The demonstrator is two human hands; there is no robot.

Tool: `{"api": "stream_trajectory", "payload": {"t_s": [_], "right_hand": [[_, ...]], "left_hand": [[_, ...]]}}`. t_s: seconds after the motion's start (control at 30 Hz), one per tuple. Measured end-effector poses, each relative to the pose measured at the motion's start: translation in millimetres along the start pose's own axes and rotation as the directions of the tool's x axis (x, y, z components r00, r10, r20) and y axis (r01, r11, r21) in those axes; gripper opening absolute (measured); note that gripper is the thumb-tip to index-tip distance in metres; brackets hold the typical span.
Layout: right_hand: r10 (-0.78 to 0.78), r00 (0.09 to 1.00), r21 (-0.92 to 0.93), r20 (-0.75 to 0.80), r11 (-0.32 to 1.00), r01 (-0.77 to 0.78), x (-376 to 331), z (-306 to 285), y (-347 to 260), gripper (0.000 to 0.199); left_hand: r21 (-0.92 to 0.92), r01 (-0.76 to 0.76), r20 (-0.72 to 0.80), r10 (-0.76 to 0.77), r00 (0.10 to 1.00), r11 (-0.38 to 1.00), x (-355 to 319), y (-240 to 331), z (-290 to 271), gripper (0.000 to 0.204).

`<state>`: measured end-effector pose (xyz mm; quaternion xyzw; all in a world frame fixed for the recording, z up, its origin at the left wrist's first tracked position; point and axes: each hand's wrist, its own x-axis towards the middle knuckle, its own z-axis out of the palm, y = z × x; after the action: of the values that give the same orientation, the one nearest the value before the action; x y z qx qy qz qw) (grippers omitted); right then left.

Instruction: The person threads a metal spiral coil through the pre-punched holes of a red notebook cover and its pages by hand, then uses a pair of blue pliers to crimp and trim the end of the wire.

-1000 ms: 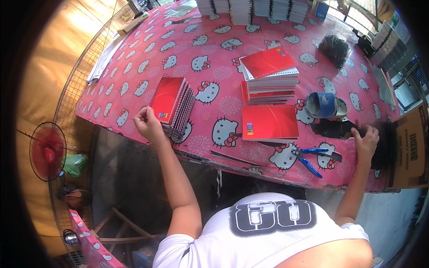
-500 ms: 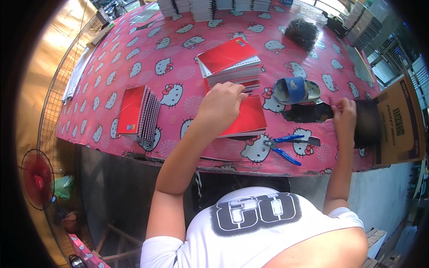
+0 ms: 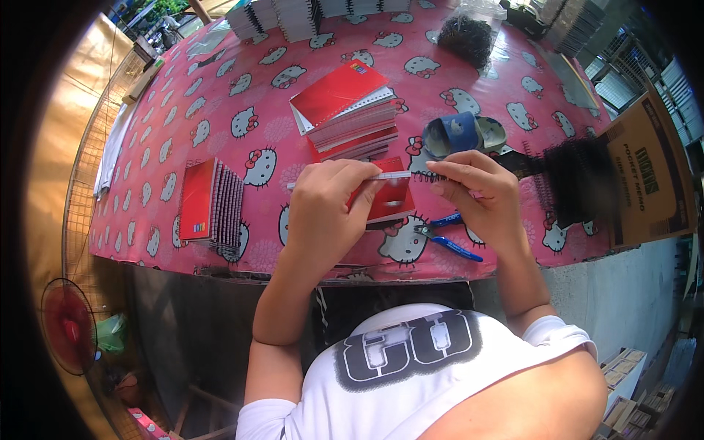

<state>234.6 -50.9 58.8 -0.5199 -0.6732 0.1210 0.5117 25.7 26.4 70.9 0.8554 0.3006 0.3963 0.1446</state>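
Note:
My left hand (image 3: 334, 198) grips a thin notepad (image 3: 396, 174) between thumb and fingers, its pale edge turned up. Opposite it, my right hand (image 3: 480, 192) pinches a thin black binding coil (image 3: 424, 177) close to the notepad's right end. Below them lies a stack of red-covered notepads (image 3: 400, 199), partly hidden by my left hand. Just beyond stands a taller pile of red notepads (image 3: 341, 95), its upper ones skewed. Spiral-bound red notepads (image 3: 202, 202) are stacked at the left. Blue-handled pliers (image 3: 447, 243) lie near my right wrist.
A blue slipper (image 3: 458, 134) lies beyond my right hand. At the right, a heap of black coils (image 3: 576, 183) spills beside a cardboard box (image 3: 649, 172). A clear bag of black pieces (image 3: 469, 37) and white notepad stacks (image 3: 297, 18) stand at the back of the pink table (image 3: 242, 81).
My right hand has come left from the coil heap, now with a coil in its fingers. My left hand has lifted a notepad and turned it edge-up. The view has shifted slightly.

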Motion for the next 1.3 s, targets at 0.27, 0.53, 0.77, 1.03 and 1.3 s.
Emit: {"api": "stream_trajectory", "payload": {"t_s": [0.27,0.53,0.77,1.03,1.3], "right_hand": [[0.050,0.992,0.097,0.112,0.993,-0.061,17.7,-0.6,-1.1,0.019],[0.154,0.944,0.081,0.293,0.979,-0.186,20.9,4.4,-9.3,0.018],[-0.104,0.976,-0.209,0.193,0.967,0.144,14.7,12.2,-7.9,0.028],[-0.124,0.985,-0.209,0.120,0.967,0.147,15.4,17.5,-14.4,0.021],[-0.199,0.980,-0.285,0.033,0.938,0.200,13.0,28.7,-15.1,0.009]], "left_hand": [[0.012,0.054,-0.047,-0.053,0.997,0.998,-8.1,8.0,5.2,0.014],[0.315,0.226,-0.203,-0.167,0.965,0.922,-23.1,20.3,17.5,0.016],[0.110,0.092,-0.213,-0.067,0.975,0.990,-21.3,10.6,19.3,0.022],[0.070,0.082,-0.201,-0.067,0.977,0.994,-21.4,10.6,20.3,0.022],[0.021,0.084,-0.175,-0.079,0.981,0.996,-25.3,7.4,24.1,0.021]]}}
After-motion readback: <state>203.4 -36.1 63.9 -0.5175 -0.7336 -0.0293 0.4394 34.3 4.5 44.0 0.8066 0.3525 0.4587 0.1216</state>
